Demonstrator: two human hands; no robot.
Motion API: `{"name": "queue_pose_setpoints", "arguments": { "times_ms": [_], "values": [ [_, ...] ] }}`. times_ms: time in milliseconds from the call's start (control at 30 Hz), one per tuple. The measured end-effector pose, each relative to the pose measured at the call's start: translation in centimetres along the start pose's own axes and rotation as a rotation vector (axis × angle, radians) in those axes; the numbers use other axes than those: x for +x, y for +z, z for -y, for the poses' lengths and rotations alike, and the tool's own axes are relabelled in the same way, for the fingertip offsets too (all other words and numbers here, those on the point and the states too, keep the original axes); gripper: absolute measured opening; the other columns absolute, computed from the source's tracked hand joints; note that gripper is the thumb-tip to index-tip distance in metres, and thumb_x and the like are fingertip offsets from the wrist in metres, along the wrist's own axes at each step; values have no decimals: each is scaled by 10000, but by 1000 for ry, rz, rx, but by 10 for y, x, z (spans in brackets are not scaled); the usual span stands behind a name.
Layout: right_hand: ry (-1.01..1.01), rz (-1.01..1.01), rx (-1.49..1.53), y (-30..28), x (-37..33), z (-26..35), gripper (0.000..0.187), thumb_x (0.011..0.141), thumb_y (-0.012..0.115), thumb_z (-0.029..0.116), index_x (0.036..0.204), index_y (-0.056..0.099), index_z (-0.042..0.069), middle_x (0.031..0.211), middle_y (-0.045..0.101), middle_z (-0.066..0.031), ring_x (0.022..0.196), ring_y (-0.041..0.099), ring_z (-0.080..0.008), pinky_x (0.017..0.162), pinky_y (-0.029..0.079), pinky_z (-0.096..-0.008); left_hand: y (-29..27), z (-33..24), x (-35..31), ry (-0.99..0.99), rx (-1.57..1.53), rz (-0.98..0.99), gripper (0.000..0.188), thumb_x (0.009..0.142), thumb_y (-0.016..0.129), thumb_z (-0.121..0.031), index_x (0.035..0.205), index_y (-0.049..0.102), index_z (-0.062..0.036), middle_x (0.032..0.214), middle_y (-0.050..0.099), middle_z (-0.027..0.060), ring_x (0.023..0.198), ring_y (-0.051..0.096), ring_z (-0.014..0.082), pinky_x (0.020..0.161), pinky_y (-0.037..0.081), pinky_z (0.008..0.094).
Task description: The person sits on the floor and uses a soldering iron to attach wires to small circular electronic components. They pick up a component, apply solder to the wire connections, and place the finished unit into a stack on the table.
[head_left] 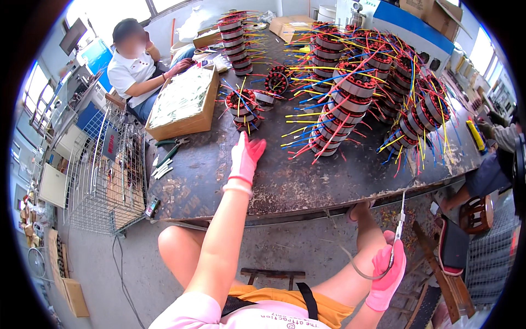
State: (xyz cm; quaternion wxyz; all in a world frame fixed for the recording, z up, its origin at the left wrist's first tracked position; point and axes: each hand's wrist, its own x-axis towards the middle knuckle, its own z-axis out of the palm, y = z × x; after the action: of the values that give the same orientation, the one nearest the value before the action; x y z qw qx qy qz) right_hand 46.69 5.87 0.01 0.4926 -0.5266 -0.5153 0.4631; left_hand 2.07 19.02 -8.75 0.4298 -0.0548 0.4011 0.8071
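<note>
My left hand (pixel 246 158), in a pink glove, reaches over the table with its fingers stretched out and apart. Its fingertips are at the near side of a short stack of motor stators (pixel 243 109) with red windings and yellow, blue and red wires. Whether they touch it I cannot tell. Low at the right, beyond the table's front edge, my pink-gloved right hand (pixel 388 274) is closed round a slim silver tool (pixel 401 216) with a thin bent tip pointing up. A thin grey cord (pixel 350 262) loops beside that hand. The tool's exact kind is unclear.
Tall stator stacks (pixel 342 109) with wires sticking out crowd the table's right side; another stack (pixel 234 44) stands farther back. A cardboard box (pixel 181 129) of white pieces, pliers (pixel 170 151) and white sleeves (pixel 163 169) lie left. A co-worker (pixel 134 71) sits behind the box; another person (pixel 498 137) is at right.
</note>
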Motion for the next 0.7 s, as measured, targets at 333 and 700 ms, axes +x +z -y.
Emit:
{"name": "queue_pose_setpoints", "arguments": {
  "times_ms": [333, 700],
  "values": [
    [84, 41, 239, 1, -15, 26, 221, 984, 536, 177, 972, 522, -44, 1075, 627, -97, 592, 377, -15, 525, 332, -186, 17, 9, 49, -34, -118, 32, 352, 935, 657, -318, 1123, 585, -29, 1001, 670, 111, 818, 659, 243, 520, 547, 211],
    [-20, 8, 242, 12, -16, 27, 401, 1030, 471, 260, 1196, 533, -100, 489, 284, 77, 404, 239, -30, 430, 159, -229, -51, -72, 14, -67, 423, 121, 234, 915, 675, -312, 901, 646, -80, 744, 638, -26, 534, 537, 41, 378, 377, 146]
  ]
}}
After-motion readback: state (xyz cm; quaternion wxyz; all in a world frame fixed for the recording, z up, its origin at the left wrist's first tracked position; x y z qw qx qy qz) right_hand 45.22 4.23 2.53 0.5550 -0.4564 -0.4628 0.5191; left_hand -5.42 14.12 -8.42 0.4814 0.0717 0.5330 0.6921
